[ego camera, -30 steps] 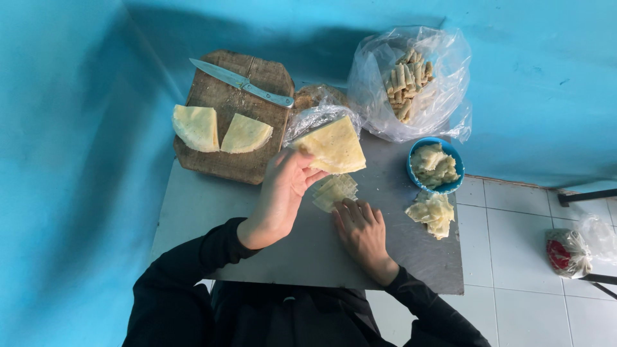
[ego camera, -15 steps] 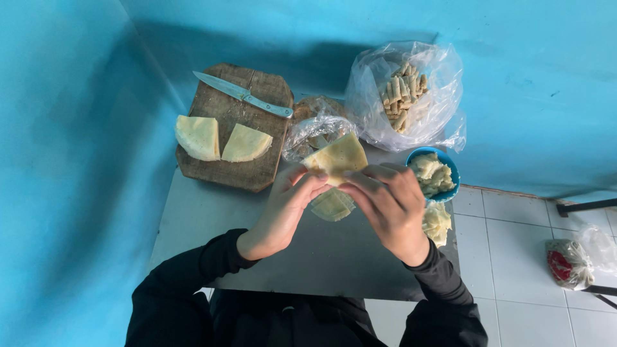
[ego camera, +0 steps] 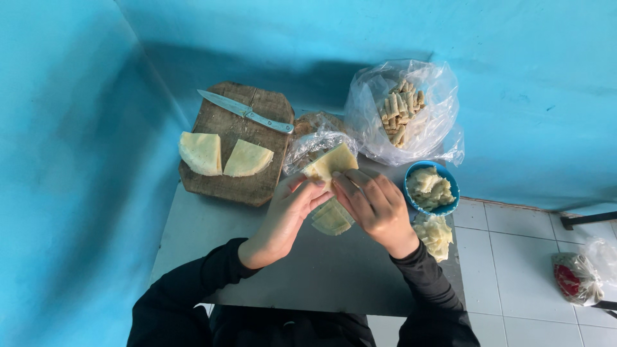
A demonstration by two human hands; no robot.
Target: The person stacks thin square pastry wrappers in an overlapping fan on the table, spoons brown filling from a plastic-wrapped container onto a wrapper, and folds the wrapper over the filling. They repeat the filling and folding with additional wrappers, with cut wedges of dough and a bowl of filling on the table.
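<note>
Pinching a pale yellow wrapper sheet [ego camera: 330,163] between them, the left hand [ego camera: 290,212] and right hand [ego camera: 375,207] hold it just above the grey worktop [ego camera: 212,257], fingers closed on its lower edge. Under the hands lies what seems to be a small stack of sheets [ego camera: 331,220]. A blue bowl [ego camera: 431,188] of filling stands beside the right hand; a wooden cutting board [ego camera: 234,144] carries a knife [ego camera: 245,112].
</note>
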